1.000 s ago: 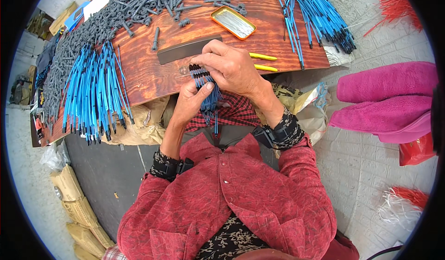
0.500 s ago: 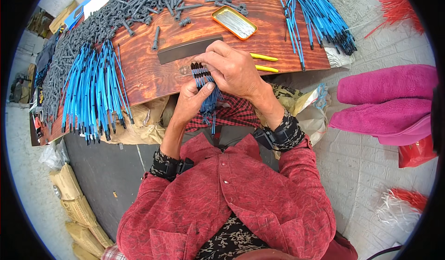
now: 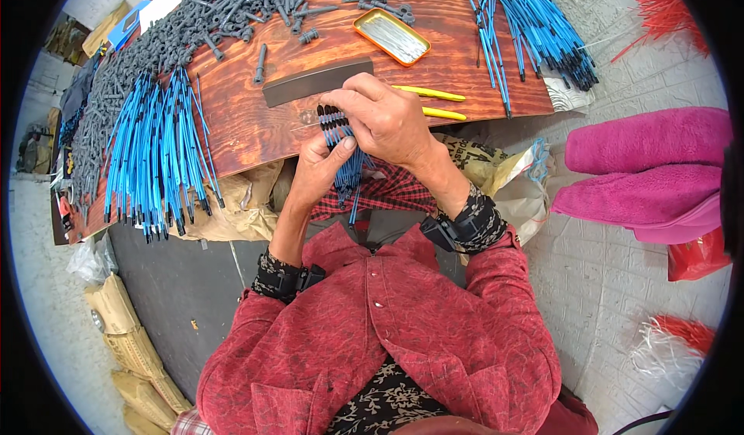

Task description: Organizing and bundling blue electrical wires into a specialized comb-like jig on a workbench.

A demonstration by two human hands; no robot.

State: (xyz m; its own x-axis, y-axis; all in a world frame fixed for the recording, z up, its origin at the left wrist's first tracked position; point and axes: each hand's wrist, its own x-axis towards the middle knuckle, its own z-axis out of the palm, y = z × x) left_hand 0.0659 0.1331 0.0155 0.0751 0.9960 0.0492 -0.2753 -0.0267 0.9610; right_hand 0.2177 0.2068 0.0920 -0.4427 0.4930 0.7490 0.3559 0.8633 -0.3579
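A bundle of thin blue rods point(image 3: 349, 175) with black tips is gripped upright in my left hand point(image 3: 316, 173), at the table's near edge. The thumb presses on the rods just below the tips, and their lower ends hang toward my lap. My right hand point(image 3: 387, 121) arches over the top of the bundle with its fingers curled closed beside the black tips. What those fingertips pinch is hidden. A thin wire point(image 3: 301, 129) sticks out to the left of the bundle. Behind my hands lies a dark grey bar point(image 3: 310, 83). Yellow tool handles point(image 3: 444, 114) lie right of my right hand.
Grey plastic pieces point(image 3: 232, 9) are heaped along the far and left table point(image 3: 236, 129). Other blue rods lie in a left pile point(image 3: 151, 156) and a right pile point(image 3: 542, 28). A yellow-rimmed tin point(image 3: 380, 47) holds thin silvery wires. A pink towel-covered seat point(image 3: 643, 144) stands at right.
My right hand has shifted slightly down and its fingers have drawn in, so more of the black tips shows. The bundle has tilted a little in my left hand.
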